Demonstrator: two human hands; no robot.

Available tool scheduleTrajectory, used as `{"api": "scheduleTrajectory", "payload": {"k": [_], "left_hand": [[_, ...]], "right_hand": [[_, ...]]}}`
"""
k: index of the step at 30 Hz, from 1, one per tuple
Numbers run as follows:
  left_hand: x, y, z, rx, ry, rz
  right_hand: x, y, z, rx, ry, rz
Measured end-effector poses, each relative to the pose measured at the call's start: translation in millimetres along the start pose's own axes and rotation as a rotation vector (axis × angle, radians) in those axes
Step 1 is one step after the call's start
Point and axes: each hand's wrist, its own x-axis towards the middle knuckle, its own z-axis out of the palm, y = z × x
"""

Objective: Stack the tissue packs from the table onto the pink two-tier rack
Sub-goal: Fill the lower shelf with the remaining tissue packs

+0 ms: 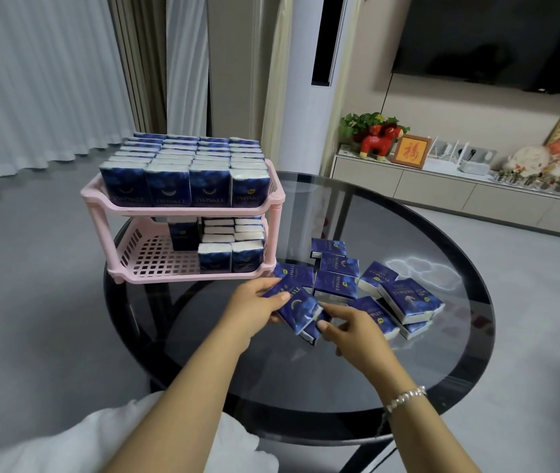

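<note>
1. The pink two-tier rack (183,203) is seen standing on the far left part of the round table (408,353). Its upper tier is filled with upright tissue packs (183,165), set in four columns that run from front to back.
2. The lower tier is only partly filled: a block of packs (234,240) is gathered at its right and rear, while the slotted floor at its left is left bare.
3. The loose tissue packs (367,285) are scattered flat on the table, to the right of the rack and near its front right corner; some are overlapped and several are tilted.
4. One pack (297,308) is gripped by the left hand (254,308), with the thumb laid over its top face and the fingers curled beneath.
5. A second pack (312,331), just under the first, is pinched at its lower edge by the right hand (353,327); a beaded bracelet (406,397) is worn on that wrist.
6. Behind the table, a low cabinet (442,186) with a red figurine (379,141) and a framed picture (411,151) is seen, along with pale curtains (33,80) at left.
7. The rack is made of moulded plastic with a grid floor; the tabletop is of dark, glossy glass; the packs are dark blue, wrapped in shiny film, block-shaped, with white ends.
</note>
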Motion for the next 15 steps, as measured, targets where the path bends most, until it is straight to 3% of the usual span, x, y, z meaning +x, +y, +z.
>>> {"api": "scheduleTrajectory", "payload": {"k": [5, 10, 15], "left_hand": [[-3, -2, 8, 0.212, 0.036, 0.056], [-9, 0, 9, 0.295, -0.089, 0.018], [-7, 0, -6, 0.229, -0.173, -0.064]], "right_hand": [[-1, -8, 2, 0.283, 0.026, 0.081], [-3, -13, 8, 0.161, -0.022, -0.062], [3, -5, 6, 0.062, 0.013, -0.24]]}}
